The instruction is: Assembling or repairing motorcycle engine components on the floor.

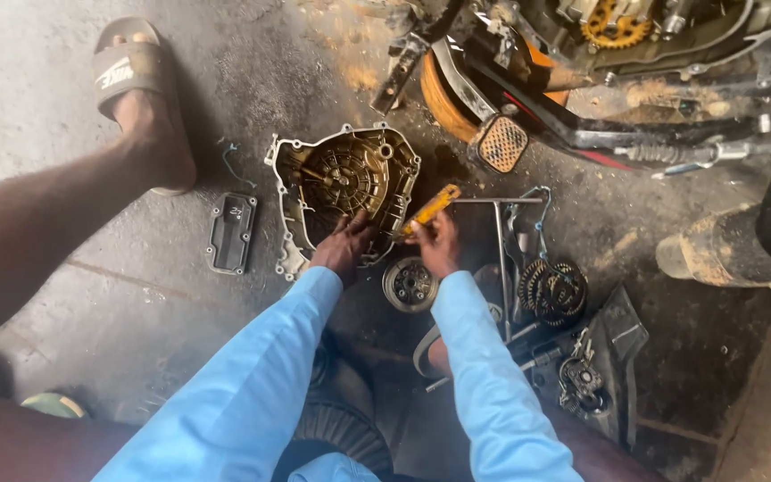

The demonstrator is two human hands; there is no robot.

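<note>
Hands meet at the engine cover (350, 178): left hand (343, 245) grips its near rim, right hand (436, 241) closed around a yellow-handled tool (430, 208), beside a round clutch hub (410, 284).

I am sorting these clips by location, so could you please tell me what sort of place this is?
Probably an informal motorcycle repair workshop: an opened engine cover lies on the oil-stained concrete floor, loose clutch plates beside it, and a partly stripped motorcycle stands above.
</note>
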